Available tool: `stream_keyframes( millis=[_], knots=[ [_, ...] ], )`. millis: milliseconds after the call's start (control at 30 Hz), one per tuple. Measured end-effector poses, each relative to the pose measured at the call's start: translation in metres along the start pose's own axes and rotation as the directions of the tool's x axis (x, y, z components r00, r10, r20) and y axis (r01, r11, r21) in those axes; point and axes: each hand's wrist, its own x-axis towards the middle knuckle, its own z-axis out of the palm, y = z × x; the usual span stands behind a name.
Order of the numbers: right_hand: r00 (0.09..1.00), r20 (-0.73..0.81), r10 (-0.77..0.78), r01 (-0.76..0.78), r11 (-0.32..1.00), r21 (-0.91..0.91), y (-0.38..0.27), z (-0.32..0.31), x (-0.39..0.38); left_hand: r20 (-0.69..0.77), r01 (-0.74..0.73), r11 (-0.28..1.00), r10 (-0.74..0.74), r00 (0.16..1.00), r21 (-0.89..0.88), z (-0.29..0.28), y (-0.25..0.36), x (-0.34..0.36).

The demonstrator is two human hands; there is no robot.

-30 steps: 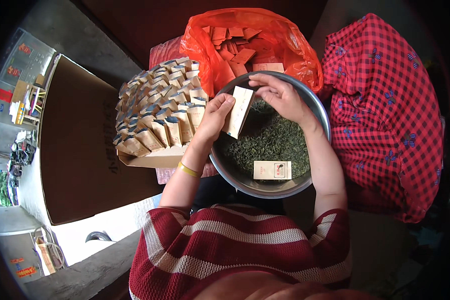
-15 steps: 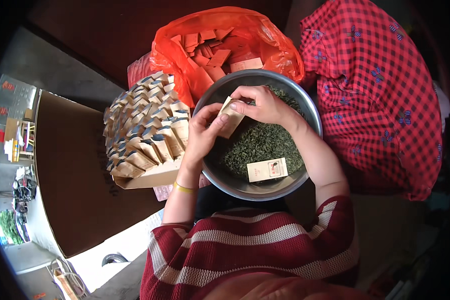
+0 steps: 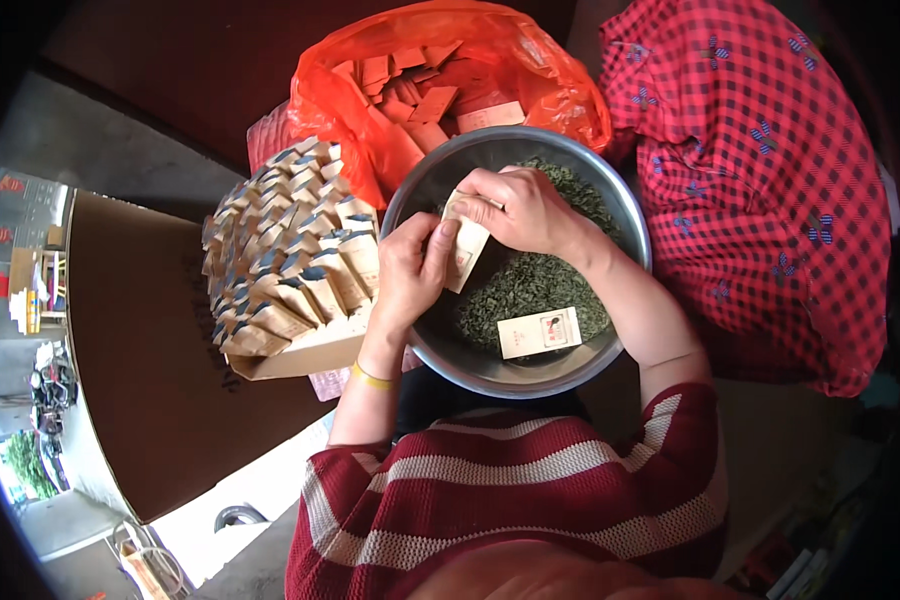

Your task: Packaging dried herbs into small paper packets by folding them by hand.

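Over a steel bowl (image 3: 419, 339) of loose dark green dried leaves (image 3: 530, 285), my left hand (image 3: 415, 265) grips a cream paper packet (image 3: 464, 260) by its left side. My right hand (image 3: 520, 212) pinches the upper end of this packet, fingers curled over it. Another cream packet (image 3: 520, 338), with a printed square, lies flat on the leaves near the bowl's front. Left of the bowl, a cardboard tray (image 3: 300, 363) holds several upright kraft paper packets (image 3: 290, 260) with dark blue inside their open tops.
A red plastic bag (image 3: 320, 110) of orange-red packets sits behind the bowl. A red checked cloth bundle (image 3: 750, 230) fills the right side. A large brown cardboard panel (image 3: 135, 370) stands at the left, with a motorbike (image 3: 52, 400) and a dark tyre (image 3: 238, 515) beyond.
My right hand has come in from beside the packet to grip its top, now curled further over it. Both hands close on the packet, and the view has shifted slightly.
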Motion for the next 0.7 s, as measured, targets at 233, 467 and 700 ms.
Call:
stream_keyframes(
  millis=[233, 467, 700],
  knots=[
    [1.0, 0.017, 0.01, -0.01, 0.999, 0.032, -0.006, -0.003, 0.004, -0.043, -0.137, 0.986, 0.141, 0.989, 0.091, 0.001, 0.007, -0.003],
    [0.999, 0.032, 0.02, -0.023, 0.994, 0.111, -0.007, -0.009, 0.001, 0.045, 0.145, 0.922, -0.138, 0.989, -0.358, 0.009, 0.016, 0.0],
    [0.97, 0.222, 0.101, -0.137, 0.979, 0.151, -0.013, -0.016, 0.004, 0.223, 0.157, 0.934, -0.086, 0.971, -0.322, -0.007, 0.003, -0.006]
  ],
)
